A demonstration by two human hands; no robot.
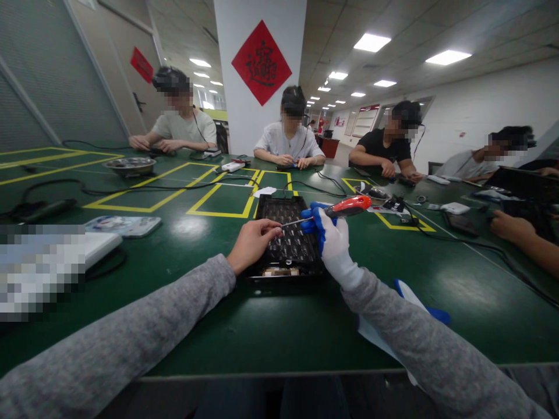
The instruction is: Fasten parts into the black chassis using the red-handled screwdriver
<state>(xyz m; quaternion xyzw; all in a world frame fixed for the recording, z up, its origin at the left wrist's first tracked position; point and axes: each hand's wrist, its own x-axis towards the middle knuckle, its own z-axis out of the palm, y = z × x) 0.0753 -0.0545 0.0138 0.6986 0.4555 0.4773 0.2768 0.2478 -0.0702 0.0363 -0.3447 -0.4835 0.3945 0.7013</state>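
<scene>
A black tray-like case (286,256) lies on the green table in front of me, with small dark parts inside and a gold-coloured piece at its near end. My right hand (332,235), in a white and blue glove, is closed round a screwdriver (349,206) with a red and black handle. Its shaft points left over the case. The bare fingers of my left hand (253,241) pinch together at the screwdriver's tip, above the case's left side; whatever they hold there is too small to make out.
A blue and white glove (414,297) rests right of my right forearm. At the left are a metal bowl (131,166), a phone-like item (124,226) and a white box (100,247). Cables cross the green table (262,331). Several people sit around it; one person's hand (513,226) is at right.
</scene>
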